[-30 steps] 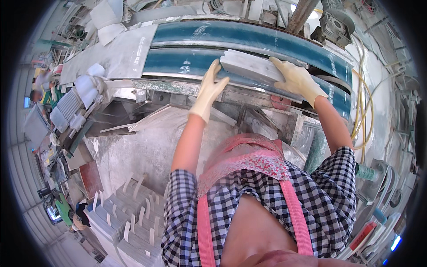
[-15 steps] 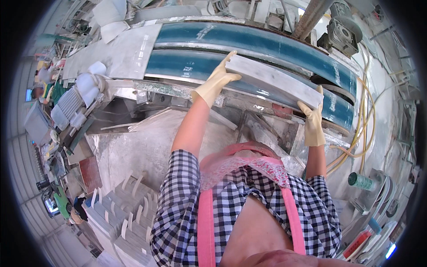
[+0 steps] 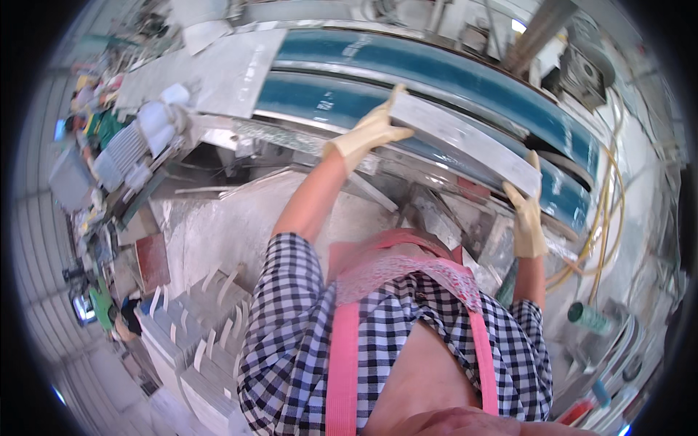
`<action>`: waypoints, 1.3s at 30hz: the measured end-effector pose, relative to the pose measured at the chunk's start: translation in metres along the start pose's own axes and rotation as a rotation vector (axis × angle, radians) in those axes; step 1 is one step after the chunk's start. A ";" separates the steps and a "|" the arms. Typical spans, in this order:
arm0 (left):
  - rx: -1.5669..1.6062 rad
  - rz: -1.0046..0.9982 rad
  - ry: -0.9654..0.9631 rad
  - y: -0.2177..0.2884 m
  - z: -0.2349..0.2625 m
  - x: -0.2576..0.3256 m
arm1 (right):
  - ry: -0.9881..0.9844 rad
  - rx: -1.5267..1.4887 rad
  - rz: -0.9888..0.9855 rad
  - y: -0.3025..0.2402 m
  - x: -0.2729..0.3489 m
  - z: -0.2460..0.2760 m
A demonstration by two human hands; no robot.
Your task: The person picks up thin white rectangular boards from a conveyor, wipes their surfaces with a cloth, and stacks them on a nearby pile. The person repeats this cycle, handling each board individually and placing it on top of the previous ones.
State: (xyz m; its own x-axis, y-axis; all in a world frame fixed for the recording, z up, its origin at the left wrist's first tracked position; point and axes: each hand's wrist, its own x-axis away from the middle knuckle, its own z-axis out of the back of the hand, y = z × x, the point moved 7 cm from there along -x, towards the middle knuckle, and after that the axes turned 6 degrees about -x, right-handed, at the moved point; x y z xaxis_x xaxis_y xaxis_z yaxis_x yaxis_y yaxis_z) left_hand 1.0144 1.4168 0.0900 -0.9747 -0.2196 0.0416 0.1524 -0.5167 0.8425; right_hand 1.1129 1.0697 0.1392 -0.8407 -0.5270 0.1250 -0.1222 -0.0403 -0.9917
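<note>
A long, pale grey rectangular slab [image 3: 465, 138] lies slantwise over the near blue conveyor belt [image 3: 313, 98]. It looks like cut stone and may be several strips stacked together; I cannot tell which. My left hand [image 3: 374, 134], in a cream rubber glove, grips its left end, thumb on the near side and fingers at the far side. At the slab's right end, my right hand [image 3: 528, 211] in a matching glove clasps it with thumb and fingers apart around the end. Whether the slab rests on the belt or is slightly lifted cannot be made out.
A second blue belt [image 3: 436, 69] runs behind the near one. At their left end is a pale flat board [image 3: 211, 73]. Several stacked slabs with white straps [image 3: 189, 341] stand at lower left. A motor [image 3: 582, 69] and yellow hoses [image 3: 607, 211] are on the right.
The whole view has shifted slightly to the right and turned a little. Both hands keep their hold on the slab's ends, with little visible movement against the belt.
</note>
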 end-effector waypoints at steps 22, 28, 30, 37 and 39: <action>-0.198 0.068 -0.213 0.040 0.023 -0.028 | 0.041 0.135 -0.131 0.014 -0.040 0.030; 0.094 0.409 -0.345 0.034 0.041 0.090 | -0.140 0.147 -0.395 -0.007 -0.011 -0.022; 0.135 0.503 -0.198 0.029 0.039 0.182 | -0.371 0.236 -0.434 0.012 -0.009 -0.054; 0.750 0.892 0.792 0.055 -0.102 0.516 | -1.061 0.562 -0.378 0.067 0.089 -0.212; 0.864 0.923 1.114 0.080 -0.160 0.588 | -1.107 0.602 -0.495 0.064 0.146 -0.256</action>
State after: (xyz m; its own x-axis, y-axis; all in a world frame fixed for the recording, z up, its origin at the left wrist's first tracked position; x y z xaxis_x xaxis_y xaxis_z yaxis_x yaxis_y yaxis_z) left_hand 0.4802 1.1139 0.0961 0.0228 -0.8004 0.5991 0.0701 0.5991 0.7976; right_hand 0.8473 1.2071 0.1014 0.1207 -0.7392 0.6626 0.2020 -0.6352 -0.7455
